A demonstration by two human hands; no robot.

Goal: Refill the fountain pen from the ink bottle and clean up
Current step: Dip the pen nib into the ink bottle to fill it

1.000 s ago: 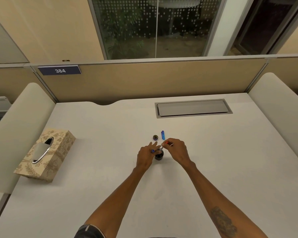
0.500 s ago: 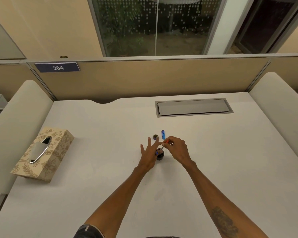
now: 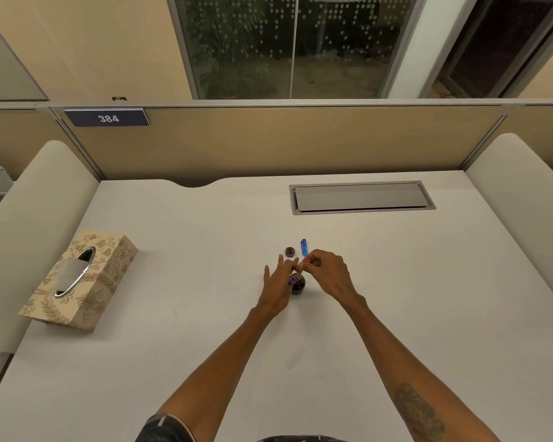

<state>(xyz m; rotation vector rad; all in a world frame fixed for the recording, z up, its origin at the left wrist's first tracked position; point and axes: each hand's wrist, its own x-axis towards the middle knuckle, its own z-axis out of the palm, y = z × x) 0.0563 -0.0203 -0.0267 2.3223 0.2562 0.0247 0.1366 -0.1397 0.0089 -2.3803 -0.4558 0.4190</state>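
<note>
From the head camera, the ink bottle is a small, dark, round jar standing upright near the middle of the white desk, partly hidden by both hands. The right hand pinches a thin pen part with a red tip right above the bottle's mouth. The left hand touches the bottle's left side with its fingers spread, gripping nothing clearly. Just behind the hands lie the dark bottle cap and a blue pen piece, side by side. A patterned tissue box sits well apart at the left.
</note>
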